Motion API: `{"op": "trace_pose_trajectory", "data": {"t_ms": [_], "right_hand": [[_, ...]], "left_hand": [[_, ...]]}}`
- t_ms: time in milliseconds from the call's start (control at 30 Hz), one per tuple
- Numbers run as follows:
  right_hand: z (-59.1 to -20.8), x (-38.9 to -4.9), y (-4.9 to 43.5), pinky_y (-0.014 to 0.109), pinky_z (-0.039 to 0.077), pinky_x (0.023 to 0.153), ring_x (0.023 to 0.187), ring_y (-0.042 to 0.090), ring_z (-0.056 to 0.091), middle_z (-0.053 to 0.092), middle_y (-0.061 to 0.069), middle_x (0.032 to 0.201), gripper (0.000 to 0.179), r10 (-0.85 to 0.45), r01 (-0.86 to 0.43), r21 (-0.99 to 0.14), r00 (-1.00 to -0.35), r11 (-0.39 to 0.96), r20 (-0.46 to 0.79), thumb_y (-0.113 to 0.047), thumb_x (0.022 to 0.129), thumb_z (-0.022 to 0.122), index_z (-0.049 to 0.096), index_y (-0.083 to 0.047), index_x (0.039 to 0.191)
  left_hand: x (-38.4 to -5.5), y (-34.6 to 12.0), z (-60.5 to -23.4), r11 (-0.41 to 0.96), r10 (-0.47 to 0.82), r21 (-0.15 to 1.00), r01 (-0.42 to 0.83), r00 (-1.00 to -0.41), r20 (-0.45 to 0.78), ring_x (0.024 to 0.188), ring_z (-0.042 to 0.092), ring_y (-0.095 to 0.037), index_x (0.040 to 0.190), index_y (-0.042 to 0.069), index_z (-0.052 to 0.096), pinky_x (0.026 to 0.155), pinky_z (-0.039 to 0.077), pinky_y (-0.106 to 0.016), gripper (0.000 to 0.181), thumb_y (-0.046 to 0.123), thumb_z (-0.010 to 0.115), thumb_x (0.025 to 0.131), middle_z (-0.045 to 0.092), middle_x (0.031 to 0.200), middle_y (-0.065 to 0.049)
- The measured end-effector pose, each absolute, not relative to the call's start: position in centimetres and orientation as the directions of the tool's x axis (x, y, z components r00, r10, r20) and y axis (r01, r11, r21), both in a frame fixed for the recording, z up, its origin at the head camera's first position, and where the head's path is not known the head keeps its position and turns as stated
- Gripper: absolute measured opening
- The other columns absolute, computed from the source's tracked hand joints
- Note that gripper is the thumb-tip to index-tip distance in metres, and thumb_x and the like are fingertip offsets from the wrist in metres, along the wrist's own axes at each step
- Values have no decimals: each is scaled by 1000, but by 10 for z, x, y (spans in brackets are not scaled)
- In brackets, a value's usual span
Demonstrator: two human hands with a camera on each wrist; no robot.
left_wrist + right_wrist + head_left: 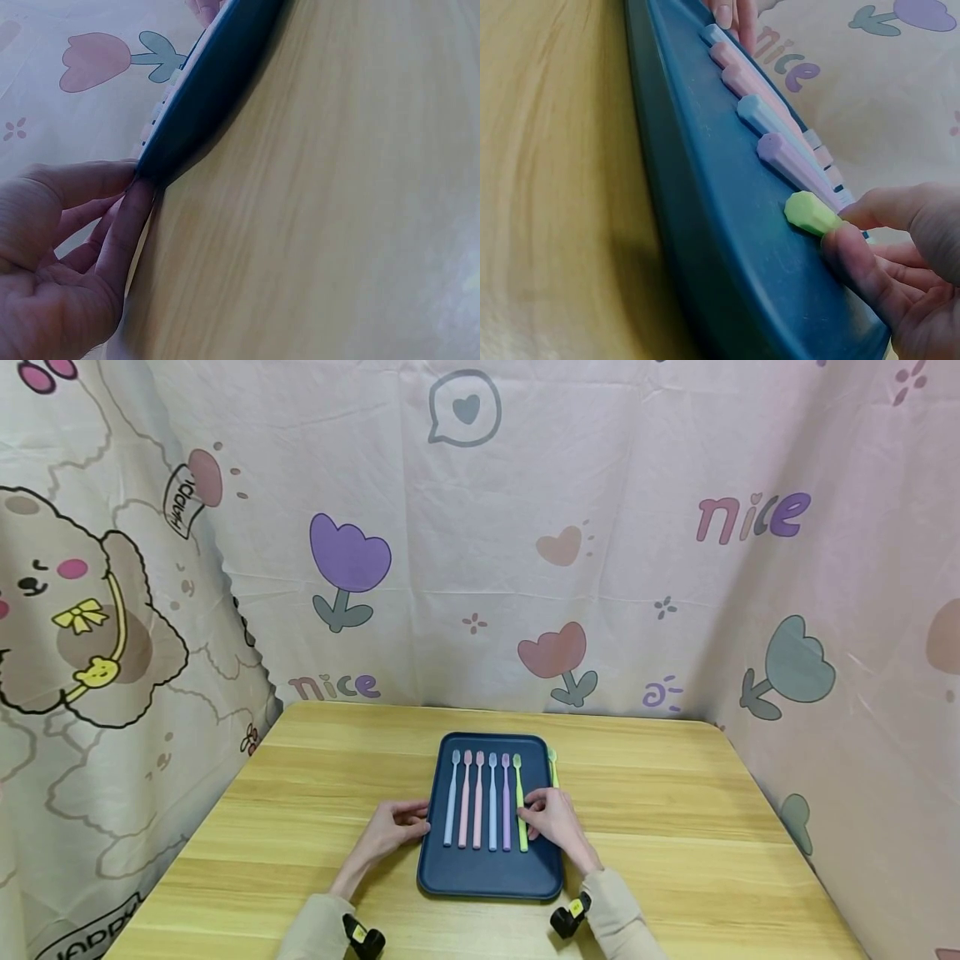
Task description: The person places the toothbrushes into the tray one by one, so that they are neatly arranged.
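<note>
A dark blue tray (489, 878) lies on the table, bearing a row of toothbrushes side by side, heads toward the far end. From the left come a light blue toothbrush (451, 806), two pink toothbrushes (464, 806), another light blue toothbrush (492, 806), a purple toothbrush (506, 806) and a yellow-green toothbrush (517, 781). My right hand (553, 818) pinches the yellow-green one between thumb and finger, near its handle (808, 210). At the tray's left rim, my left hand (393, 828) grips the edge (150, 161) between thumb and fingers.
Just off the tray's right side, a second yellow-green toothbrush (553, 760) shows its head; my right hand hides its lower part. The wooden table (675, 843) extends around the tray. A printed curtain (480, 527) hangs behind and at both sides.
</note>
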State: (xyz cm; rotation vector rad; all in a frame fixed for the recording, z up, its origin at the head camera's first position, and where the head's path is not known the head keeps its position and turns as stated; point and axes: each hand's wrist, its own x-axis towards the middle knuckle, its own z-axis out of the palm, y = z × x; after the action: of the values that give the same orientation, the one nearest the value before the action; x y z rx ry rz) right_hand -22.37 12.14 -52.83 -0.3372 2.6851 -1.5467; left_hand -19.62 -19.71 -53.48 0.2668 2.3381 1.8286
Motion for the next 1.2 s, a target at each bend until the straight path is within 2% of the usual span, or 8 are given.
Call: {"op": "trace_pose_trajectory", "data": {"t_ms": [267,1200], "right_hand": [[-528,-224,121,26,54,46,46,16,65,71,9,66,25,-203,-174,-856,-976,486,84,-7,88,73,70,10,104],[-527,-224,121,26,55,47,46,15,64,70,8,66,26,-198,-160,-856,-978,491,69,-8,87,73,70,10,105]], "left_hand": [[-196,-197,-535,234,238,972,40,-971,-18,89,67,-8,132,-17,56,74,58,-18,49,1,71,89,65,123,-36],[-194,-196,-532,246,228,969,35,-974,-22,94,68,-19,132,-15,57,74,59,-21,49,4,72,90,66,123,-34]]}}
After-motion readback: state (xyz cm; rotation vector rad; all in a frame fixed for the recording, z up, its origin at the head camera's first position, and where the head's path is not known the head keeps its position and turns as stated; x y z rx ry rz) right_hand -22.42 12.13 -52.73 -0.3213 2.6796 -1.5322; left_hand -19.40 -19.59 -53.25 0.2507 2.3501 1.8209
